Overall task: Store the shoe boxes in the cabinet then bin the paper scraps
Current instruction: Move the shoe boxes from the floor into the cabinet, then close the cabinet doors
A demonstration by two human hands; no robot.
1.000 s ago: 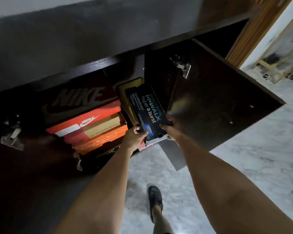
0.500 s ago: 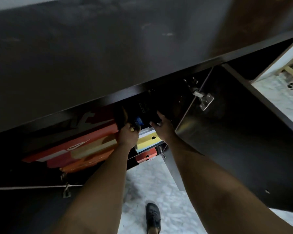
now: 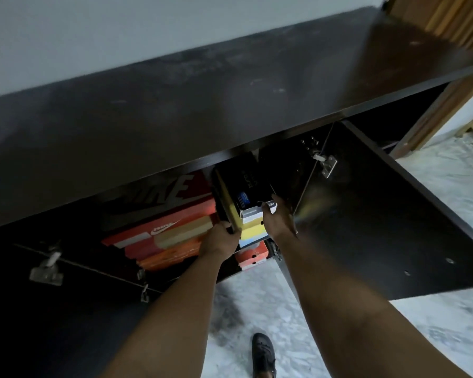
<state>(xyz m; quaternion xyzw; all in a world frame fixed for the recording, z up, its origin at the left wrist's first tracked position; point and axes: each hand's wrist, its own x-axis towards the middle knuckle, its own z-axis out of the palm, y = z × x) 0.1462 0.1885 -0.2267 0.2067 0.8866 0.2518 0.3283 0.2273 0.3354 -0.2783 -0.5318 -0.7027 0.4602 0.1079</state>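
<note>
A black shoe box (image 3: pixel 245 184) with white lettering stands on edge inside the dark cabinet (image 3: pixel 202 105), mostly under its top board. My left hand (image 3: pixel 221 239) grips its lower left corner beside a yellow box (image 3: pixel 253 232). My right hand (image 3: pixel 277 218) holds its lower right corner. To the left lie stacked red and orange Nike boxes (image 3: pixel 164 236). A small red box (image 3: pixel 253 256) sits below the yellow one. No paper scraps or bin are in view.
The right cabinet door (image 3: pixel 380 227) swings open beside my right arm, with a metal hinge (image 3: pixel 327 163) near its top. The left door (image 3: pixel 52 309) hangs open too. My dark shoe (image 3: pixel 262 354) stands on the marble floor (image 3: pixel 434 336).
The black box has gone from tilted outside the cabinet to pushed in beside the Nike boxes. Both hands followed it inward. My head has risen, so the cabinet top fills more of the view.
</note>
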